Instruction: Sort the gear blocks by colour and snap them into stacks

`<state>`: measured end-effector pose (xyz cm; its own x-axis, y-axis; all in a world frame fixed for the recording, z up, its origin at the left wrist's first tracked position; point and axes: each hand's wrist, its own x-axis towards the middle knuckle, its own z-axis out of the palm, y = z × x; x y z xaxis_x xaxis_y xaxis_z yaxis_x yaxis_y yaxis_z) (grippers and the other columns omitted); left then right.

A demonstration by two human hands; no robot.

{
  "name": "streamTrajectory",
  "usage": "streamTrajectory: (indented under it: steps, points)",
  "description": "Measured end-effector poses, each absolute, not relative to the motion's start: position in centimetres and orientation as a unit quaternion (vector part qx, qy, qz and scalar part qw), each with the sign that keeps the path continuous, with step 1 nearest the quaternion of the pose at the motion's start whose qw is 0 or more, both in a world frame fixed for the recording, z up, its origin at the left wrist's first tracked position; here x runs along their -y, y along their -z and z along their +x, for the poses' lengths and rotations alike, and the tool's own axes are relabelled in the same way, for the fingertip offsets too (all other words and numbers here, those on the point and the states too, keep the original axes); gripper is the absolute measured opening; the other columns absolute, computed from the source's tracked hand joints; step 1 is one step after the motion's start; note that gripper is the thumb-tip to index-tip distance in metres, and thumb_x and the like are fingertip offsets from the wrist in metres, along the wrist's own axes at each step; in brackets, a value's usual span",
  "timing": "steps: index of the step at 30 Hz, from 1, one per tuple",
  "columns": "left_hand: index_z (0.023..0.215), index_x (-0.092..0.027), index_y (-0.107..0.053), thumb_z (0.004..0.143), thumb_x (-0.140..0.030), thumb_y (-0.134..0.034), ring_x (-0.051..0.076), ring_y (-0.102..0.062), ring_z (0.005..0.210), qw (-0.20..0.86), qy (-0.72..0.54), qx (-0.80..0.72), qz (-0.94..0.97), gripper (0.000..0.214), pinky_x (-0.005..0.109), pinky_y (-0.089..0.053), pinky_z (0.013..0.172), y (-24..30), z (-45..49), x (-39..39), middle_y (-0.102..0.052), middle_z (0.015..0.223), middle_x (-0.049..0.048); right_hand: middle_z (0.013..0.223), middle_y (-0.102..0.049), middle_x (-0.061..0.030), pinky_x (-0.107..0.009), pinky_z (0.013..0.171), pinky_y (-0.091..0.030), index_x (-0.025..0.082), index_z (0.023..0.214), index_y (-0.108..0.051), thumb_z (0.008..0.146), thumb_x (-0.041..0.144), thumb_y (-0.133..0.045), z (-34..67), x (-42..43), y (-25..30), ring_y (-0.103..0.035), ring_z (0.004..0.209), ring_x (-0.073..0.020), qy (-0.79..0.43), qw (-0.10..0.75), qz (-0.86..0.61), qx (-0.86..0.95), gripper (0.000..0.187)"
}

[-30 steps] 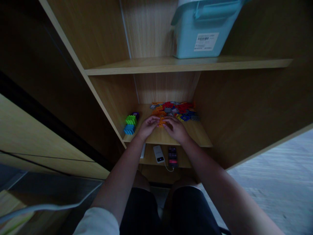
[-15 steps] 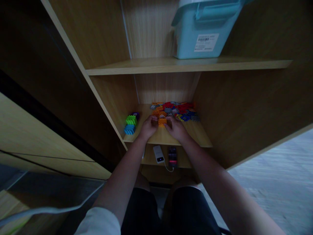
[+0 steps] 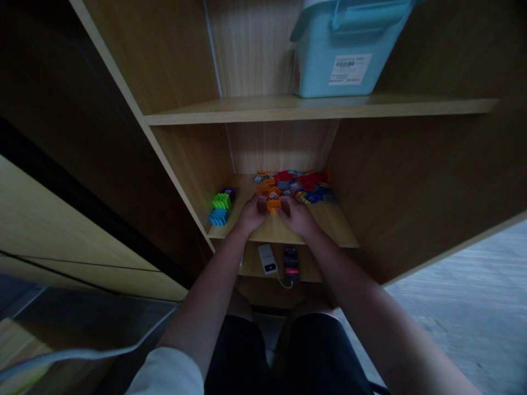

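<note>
Between my hands, over the middle shelf, is an orange interlocking toy piece (image 3: 274, 206) with notched edges. My left hand (image 3: 254, 213) is closed on its left side, and my right hand (image 3: 296, 214) grips its right side. Just behind lie more orange pieces (image 3: 263, 189), partly hidden by my fingers. A loose heap of red pieces (image 3: 307, 180), blue pieces (image 3: 313, 196) and grey ones spreads beyond my right hand. Left of my left hand stand a green block (image 3: 221, 201) and a blue block (image 3: 218, 217) of notched pieces, with a dark purple one (image 3: 229, 193) behind them.
On the shelf above stands a light blue lidded bin (image 3: 329, 66) with a white label. Below my wrists, a white power bank (image 3: 267, 259) is cabled to a phone (image 3: 291, 264). Cabinet side walls (image 3: 411, 181) bound the space; my knees are below.
My hands stay at the orange piece, with only a very slight shift of the fingers. The camera view has moved a little; the other things rest where they were.
</note>
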<state>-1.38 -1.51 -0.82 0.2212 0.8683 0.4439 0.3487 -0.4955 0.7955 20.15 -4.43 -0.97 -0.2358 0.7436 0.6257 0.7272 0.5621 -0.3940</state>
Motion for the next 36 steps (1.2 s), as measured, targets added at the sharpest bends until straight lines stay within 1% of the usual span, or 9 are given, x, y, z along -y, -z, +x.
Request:
streamTrajectory:
  steps: [4, 16, 20, 23, 27, 32, 36]
  points:
    - [0.114, -0.019, -0.066, 0.075, -0.007, -0.077, 0.026, -0.073, 0.112, 0.279, -0.466, -0.418, 0.728, 0.042, 0.044, -0.054, 0.107, 0.8, -1.3, 1.5, -0.075, 0.119, 0.0099, 0.125, -0.076, -0.0146, -0.049, 0.106, -0.056, 0.020, 0.130, -0.064, 0.100, 0.033, -0.065, 20.0, 4.5, 0.9, -0.070, 0.117, -0.0331, -0.011, 0.402, -0.476, 0.782, 0.033]
    - [0.115, -0.019, -0.065, 0.077, -0.007, -0.075, 0.024, -0.073, 0.110, 0.287, -0.471, -0.407, 0.728, 0.042, 0.043, -0.055, 0.106, 1.0, -1.3, 1.4, -0.075, 0.119, 0.0103, 0.121, -0.076, -0.0137, -0.050, 0.106, -0.055, 0.022, 0.127, -0.065, 0.098, 0.033, -0.065, 20.0, 4.5, 1.0, -0.069, 0.116, -0.0333, -0.009, 0.403, -0.471, 0.784, 0.031]
    - [0.115, -0.020, -0.066, 0.076, -0.007, -0.075, 0.024, -0.072, 0.111, 0.286, -0.470, -0.412, 0.727, 0.042, 0.042, -0.054, 0.106, 1.1, -1.4, 1.4, -0.075, 0.118, 0.0088, 0.123, -0.075, -0.0138, -0.051, 0.107, -0.054, 0.023, 0.128, -0.065, 0.099, 0.035, -0.064, 20.0, 4.6, 0.9, -0.070, 0.117, -0.0331, -0.015, 0.410, -0.469, 0.782, 0.031]
    - [0.112, -0.020, -0.066, 0.078, -0.006, -0.072, 0.023, -0.073, 0.109, 0.282, -0.472, -0.421, 0.721, 0.038, 0.042, -0.054, 0.106, 0.8, -1.3, 1.6, -0.076, 0.116, 0.0081, 0.123, -0.076, -0.0147, -0.052, 0.108, -0.053, 0.022, 0.127, -0.065, 0.104, 0.037, -0.057, 20.0, 4.6, 0.8, -0.070, 0.117, -0.0336, -0.017, 0.423, -0.475, 0.772, 0.029]
    - [0.107, -0.021, -0.066, 0.082, -0.008, -0.068, 0.024, -0.073, 0.102, 0.269, -0.488, -0.452, 0.697, 0.028, 0.042, -0.055, 0.101, 0.3, -1.2, 2.0, -0.077, 0.109, 0.0083, 0.118, -0.078, -0.0147, -0.049, 0.104, -0.056, 0.021, 0.124, -0.066, 0.107, 0.031, -0.044, 20.2, 4.4, 1.0, -0.073, 0.111, -0.0322, -0.017, 0.440, -0.499, 0.746, 0.029]
    - [0.100, -0.022, -0.066, 0.084, -0.013, -0.068, 0.026, -0.073, 0.095, 0.274, -0.494, -0.470, 0.678, 0.018, 0.042, -0.056, 0.095, 0.0, -1.3, 2.3, -0.078, 0.102, 0.0088, 0.112, -0.079, -0.0144, -0.046, 0.097, -0.059, 0.019, 0.125, -0.065, 0.105, 0.029, -0.046, 20.4, 4.0, 1.3, -0.075, 0.102, -0.0313, -0.033, 0.439, -0.522, 0.730, 0.029]
    - [0.098, -0.023, -0.067, 0.083, -0.017, -0.071, 0.026, -0.072, 0.091, 0.273, -0.500, -0.478, 0.669, 0.017, 0.041, -0.055, 0.092, 0.2, -1.4, 2.2, -0.077, 0.096, 0.0076, 0.108, -0.080, -0.0137, -0.046, 0.095, -0.059, 0.019, 0.126, -0.064, 0.101, 0.024, -0.048, 20.4, 4.0, 1.4, -0.076, 0.097, -0.0313, -0.030, 0.427, -0.535, 0.729, 0.030]
